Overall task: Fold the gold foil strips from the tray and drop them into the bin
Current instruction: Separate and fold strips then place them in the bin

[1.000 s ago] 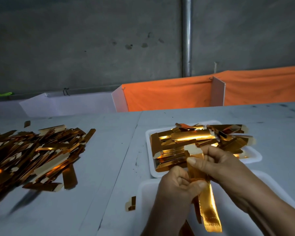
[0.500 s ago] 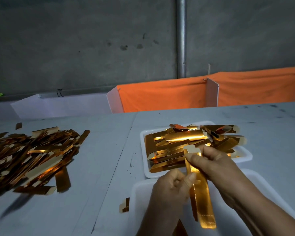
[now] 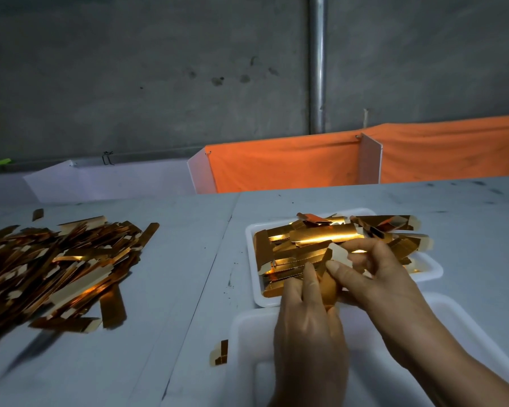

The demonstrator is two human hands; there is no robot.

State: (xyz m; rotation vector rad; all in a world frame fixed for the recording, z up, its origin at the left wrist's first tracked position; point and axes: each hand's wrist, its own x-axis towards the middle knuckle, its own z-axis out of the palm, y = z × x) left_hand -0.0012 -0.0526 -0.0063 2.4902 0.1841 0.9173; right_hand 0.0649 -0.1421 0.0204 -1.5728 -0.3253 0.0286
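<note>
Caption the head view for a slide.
Both hands, left and right, fold a gold strip above the bin.

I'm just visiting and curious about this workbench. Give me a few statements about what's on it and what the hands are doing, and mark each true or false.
1. Both hands hold one gold foil strip between them. True: the left hand and right hand pinch it together.
2. The white tray holds no strips. False: it is heaped with gold strips.
3. A loose pile of strips lies on the table to the left. True.
4. The hands work above the left pile. False: they are over the white bin, just in front of the tray.
5. The cloth behind the table is blue. False: it is orange.
</note>
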